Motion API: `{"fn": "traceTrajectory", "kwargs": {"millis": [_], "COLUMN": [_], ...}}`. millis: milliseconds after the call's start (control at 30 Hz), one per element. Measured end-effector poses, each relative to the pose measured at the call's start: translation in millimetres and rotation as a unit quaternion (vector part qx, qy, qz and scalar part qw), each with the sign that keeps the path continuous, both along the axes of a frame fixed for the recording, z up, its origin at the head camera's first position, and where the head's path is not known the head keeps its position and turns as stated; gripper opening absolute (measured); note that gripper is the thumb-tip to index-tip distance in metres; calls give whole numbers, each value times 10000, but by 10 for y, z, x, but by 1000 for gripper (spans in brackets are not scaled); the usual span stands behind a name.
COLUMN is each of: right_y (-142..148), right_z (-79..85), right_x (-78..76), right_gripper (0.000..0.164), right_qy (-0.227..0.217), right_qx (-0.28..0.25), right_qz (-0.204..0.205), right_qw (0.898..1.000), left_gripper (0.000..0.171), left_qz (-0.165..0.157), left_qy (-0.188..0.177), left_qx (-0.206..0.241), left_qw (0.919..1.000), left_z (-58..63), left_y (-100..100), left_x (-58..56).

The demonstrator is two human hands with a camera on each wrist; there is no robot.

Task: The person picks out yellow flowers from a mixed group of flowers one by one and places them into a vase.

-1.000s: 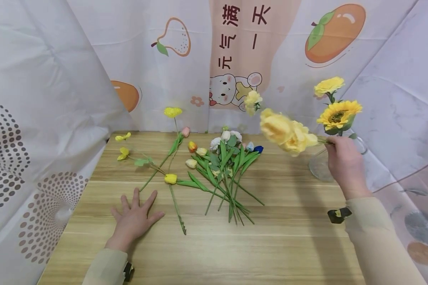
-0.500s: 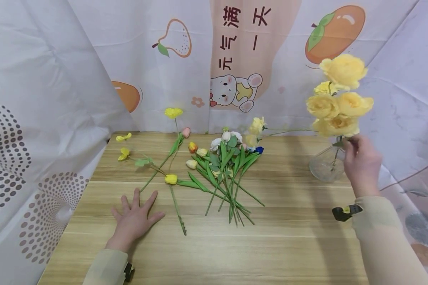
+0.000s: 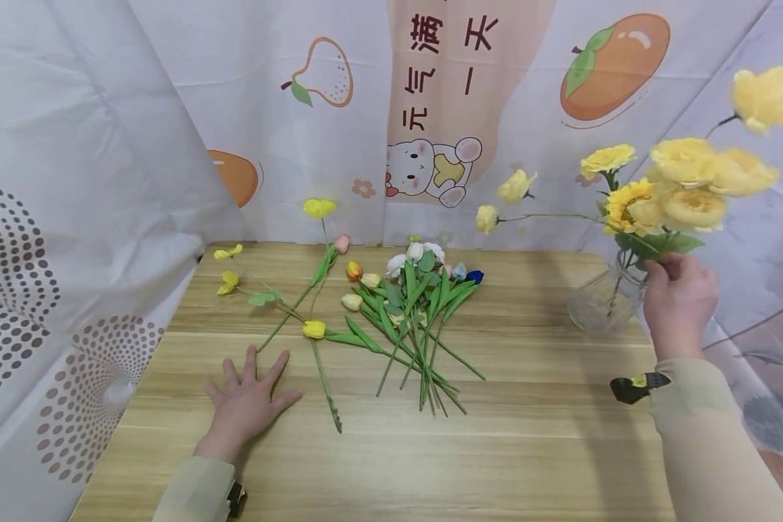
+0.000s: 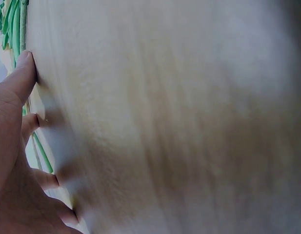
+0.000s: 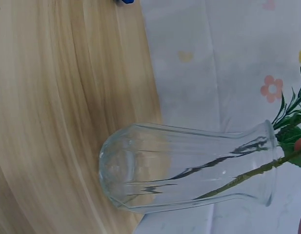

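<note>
My right hand [image 3: 681,304] pinches the stem of a spray of yellow rose-like flowers [image 3: 685,163] at the mouth of a clear glass vase [image 3: 594,304]. In the right wrist view its green stem [image 5: 243,178] runs down inside the vase, beside a darker stem. A sunflower [image 3: 620,206] and a frilly yellow flower [image 3: 608,159] stand in the vase too, the sunflower partly covered by the spray. Two small buds of pale yellow [image 3: 515,187] reach out to the left on thin stems. On the table's left, my left hand [image 3: 244,406] rests palm down, fingers spread.
A bunch of mixed tulips and white flowers [image 3: 417,290] lies mid-table, stems toward me. Left of it are a yellow tulip [image 3: 314,330], a pink tulip [image 3: 342,243] and thin-stemmed yellow blossoms [image 3: 229,283]. A printed curtain [image 3: 300,145] hangs behind the table [image 3: 496,449].
My right hand has carried the yellow spray to the right, turned it upright and brought its stem into the vase. The left hand has stayed in place.
</note>
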State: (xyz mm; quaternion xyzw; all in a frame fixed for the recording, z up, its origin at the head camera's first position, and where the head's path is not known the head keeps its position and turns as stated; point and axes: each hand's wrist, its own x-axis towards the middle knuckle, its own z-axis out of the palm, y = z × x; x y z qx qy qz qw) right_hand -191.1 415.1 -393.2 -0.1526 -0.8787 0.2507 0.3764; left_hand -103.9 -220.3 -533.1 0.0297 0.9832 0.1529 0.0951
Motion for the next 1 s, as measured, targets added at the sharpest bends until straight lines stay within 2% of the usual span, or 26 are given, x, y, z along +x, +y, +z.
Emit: {"fn": "traceTrajectory", "kwargs": {"millis": [100, 333, 500, 633, 767, 867, 1000], "right_y": [28, 86, 101, 133, 143, 142, 155], "right_z": [-29, -107, -137, -163, -178, -159, -117], "right_x": [-17, 11, 51, 73, 71, 55, 35], "right_gripper": [29, 29, 36, 40, 31, 21, 21], "right_qy": [-274, -488, -1048, -1335, -1138, -875, -935], "right_qx": [-174, -258, -474, -360, -138, 16, 97], "right_qz": [-227, -280, -354, -278, -114, 154, 327], "right_qw": [9992, 9981, 9927, 9900, 9933, 9960, 9950], "left_gripper": [84, 85, 86, 86, 86, 86, 86], "left_qz": [7, 28, 33, 21, 10, 12, 8], "left_qy": [-1, -77, -100, -94, -88, -96, -131], "left_qx": [0, -5, -34, -65, -57, -27, -23], "left_qw": [10000, 10000, 9999, 9999, 9999, 9999, 9999], "left_z": [-2, 8, 19, 29, 37, 36, 11], "left_y": [1, 13, 16, 20, 25, 25, 17], "left_x": [0, 1, 8, 11, 14, 16, 13]}}
